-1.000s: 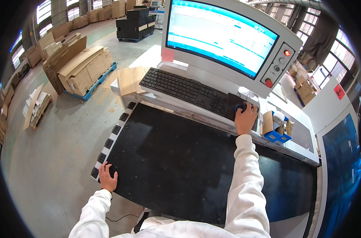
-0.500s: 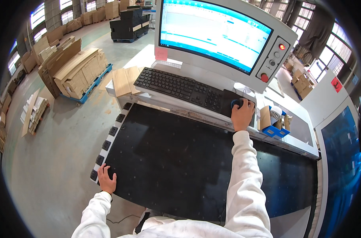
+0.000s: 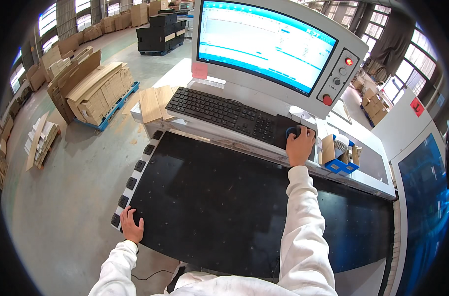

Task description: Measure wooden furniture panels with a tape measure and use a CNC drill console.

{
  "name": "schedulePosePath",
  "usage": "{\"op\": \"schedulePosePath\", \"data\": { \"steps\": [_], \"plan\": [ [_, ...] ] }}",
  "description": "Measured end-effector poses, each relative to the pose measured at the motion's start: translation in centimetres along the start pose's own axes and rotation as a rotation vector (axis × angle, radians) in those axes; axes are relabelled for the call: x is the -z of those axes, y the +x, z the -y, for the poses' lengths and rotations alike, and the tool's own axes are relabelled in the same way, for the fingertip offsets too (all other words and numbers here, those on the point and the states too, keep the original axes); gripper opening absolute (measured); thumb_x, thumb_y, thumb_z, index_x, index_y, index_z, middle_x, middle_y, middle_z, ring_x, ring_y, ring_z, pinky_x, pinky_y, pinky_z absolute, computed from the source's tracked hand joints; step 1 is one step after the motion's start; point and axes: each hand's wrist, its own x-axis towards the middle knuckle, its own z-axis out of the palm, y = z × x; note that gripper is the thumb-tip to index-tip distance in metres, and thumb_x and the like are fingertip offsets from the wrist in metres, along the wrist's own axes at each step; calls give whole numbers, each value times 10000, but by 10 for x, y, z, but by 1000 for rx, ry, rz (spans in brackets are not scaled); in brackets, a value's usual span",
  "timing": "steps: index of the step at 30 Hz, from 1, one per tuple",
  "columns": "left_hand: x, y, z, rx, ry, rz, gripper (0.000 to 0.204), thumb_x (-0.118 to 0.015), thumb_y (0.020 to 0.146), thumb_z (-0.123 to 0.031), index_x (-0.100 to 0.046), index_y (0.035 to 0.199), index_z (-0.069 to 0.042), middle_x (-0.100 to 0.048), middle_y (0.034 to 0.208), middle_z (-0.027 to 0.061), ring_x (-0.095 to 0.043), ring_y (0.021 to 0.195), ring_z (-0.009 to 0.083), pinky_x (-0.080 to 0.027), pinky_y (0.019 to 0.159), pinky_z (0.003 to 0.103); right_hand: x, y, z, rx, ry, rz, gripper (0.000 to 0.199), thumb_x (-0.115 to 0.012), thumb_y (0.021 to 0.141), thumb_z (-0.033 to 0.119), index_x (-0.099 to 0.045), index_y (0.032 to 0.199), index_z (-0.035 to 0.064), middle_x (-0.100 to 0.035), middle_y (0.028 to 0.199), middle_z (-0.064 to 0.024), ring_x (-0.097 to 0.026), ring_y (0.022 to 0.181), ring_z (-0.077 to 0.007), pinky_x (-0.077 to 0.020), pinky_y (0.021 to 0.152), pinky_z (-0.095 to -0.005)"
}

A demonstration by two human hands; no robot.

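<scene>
My right hand point(image 3: 300, 147) is curled over a dark computer mouse point(image 3: 292, 132) on a black mouse pad point(image 3: 282, 123). To its left lies a black keyboard point(image 3: 219, 112), below a lit monitor point(image 3: 266, 42) in a pale machine housing. My left hand point(image 3: 131, 226) rests with its fingers apart on the near left edge of a black machine table point(image 3: 209, 197), beside a white strip with black blocks point(image 3: 131, 183). Nothing is in that hand.
A blue-and-brown box of small items point(image 3: 341, 157) stands right of the mouse. Thin wood boards point(image 3: 154, 104) lie left of the keyboard. A red button point(image 3: 327, 100) sits beside the monitor. On the floor at left, stacked boards point(image 3: 100, 93) rest on a blue pallet point(image 3: 116, 111).
The whole view has shifted very slightly. My right hand stays on the mouse and my left hand on the table edge.
</scene>
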Motion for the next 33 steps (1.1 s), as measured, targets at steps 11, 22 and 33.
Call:
{"op": "schedulePosePath", "data": {
  "steps": [11,22,33],
  "plan": [
    [0,0,1,7,-2,6,522,-799,889,-176,-611,1363,-68,-534,1564,186,-465,1485,435,-369,1282,550,1,0,1,-8,3,1,439,-729,909,131,-711,1338,37,-594,1399,-250,-602,1258,-502,-542,1079,-557],
    [0,0,1,-11,-1,-4,520,-793,897,-184,-609,1369,-69,-540,1557,190,-471,1477,441,-376,1279,548,-1,1,0,4,12,-3,434,-732,900,124,-723,1327,47,-600,1390,-241,-606,1249,-496,-553,1066,-553],
    [1,0,-1,-11,-1,-4,524,-796,892,-132,-606,1375,-61,-537,1561,196,-477,1472,442,-377,1280,532,0,1,0,20,16,4,421,-731,889,123,-727,1305,55,-603,1375,-234,-609,1243,-494,-554,1064,-554]
  ]
}}
